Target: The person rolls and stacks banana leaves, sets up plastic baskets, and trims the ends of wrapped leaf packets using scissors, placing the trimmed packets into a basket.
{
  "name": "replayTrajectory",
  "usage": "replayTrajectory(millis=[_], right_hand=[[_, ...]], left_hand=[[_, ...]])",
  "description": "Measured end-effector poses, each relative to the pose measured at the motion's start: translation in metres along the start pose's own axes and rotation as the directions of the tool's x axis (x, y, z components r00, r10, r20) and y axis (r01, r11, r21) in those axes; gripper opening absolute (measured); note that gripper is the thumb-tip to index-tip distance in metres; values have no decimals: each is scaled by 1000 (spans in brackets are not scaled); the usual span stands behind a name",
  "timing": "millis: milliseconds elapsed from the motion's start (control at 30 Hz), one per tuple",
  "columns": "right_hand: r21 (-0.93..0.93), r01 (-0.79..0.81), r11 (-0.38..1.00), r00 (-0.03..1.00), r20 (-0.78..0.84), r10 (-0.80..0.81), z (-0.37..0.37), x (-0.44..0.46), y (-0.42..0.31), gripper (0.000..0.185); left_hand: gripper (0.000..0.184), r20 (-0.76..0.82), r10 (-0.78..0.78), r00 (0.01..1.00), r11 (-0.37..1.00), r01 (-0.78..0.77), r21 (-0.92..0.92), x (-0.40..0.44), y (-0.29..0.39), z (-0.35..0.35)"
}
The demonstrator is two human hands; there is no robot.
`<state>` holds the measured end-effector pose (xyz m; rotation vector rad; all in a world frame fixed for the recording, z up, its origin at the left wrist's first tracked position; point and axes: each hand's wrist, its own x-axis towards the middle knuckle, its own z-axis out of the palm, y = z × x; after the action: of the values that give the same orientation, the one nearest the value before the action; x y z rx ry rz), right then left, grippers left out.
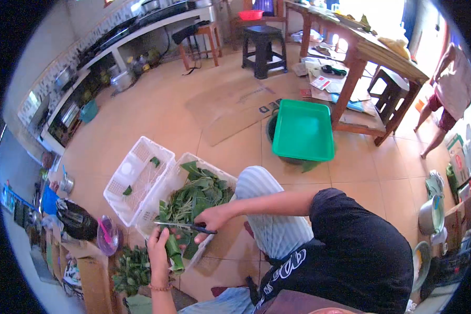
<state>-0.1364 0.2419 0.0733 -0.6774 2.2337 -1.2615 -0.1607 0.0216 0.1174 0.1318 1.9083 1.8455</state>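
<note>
My right hand [213, 220] is closed on the dark handle of a knife [186, 226], its blade pointing left. Just left of it, my left hand [158, 252] grips a rolled bundle of green leaves [174, 252], and the blade lies across the top of this bundle. Both hands are over the near edge of a white basket [146, 213] that holds cut green leaves [199, 196]. A second white basket [121, 175], with a few leaf pieces inside, stands beside it on the left.
A green tray [303, 131] rests on a dark tub ahead. Green bundles [132, 269] and a purple bowl [108, 235] are at the lower left. Flattened cardboard [230, 112], a black stool [263, 47] and a wooden table [358, 47] stand farther off. Another person [450, 89] is at the right.
</note>
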Motion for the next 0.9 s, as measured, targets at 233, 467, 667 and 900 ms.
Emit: replayTrajectory(millis=[233,467,667,900], right_hand=[[-69,-13,998,994,111,20,-13,22,-3,78],[-12,-75,997,991,114,76,-1,38,-1,70],[-188,-175,966,971,127,201,10,49,3,72],[-173,-140,975,989,-69,130,29,48,10,60]], left_hand=[[24,-57,-43,997,997,46,54,-2,9,-4],[23,-31,-18,999,998,16,-66,3,-15,-29],[20,20,-80,997,996,79,26,10,-35,-42],[15,-37,-17,999,986,23,167,7,-42,-36]])
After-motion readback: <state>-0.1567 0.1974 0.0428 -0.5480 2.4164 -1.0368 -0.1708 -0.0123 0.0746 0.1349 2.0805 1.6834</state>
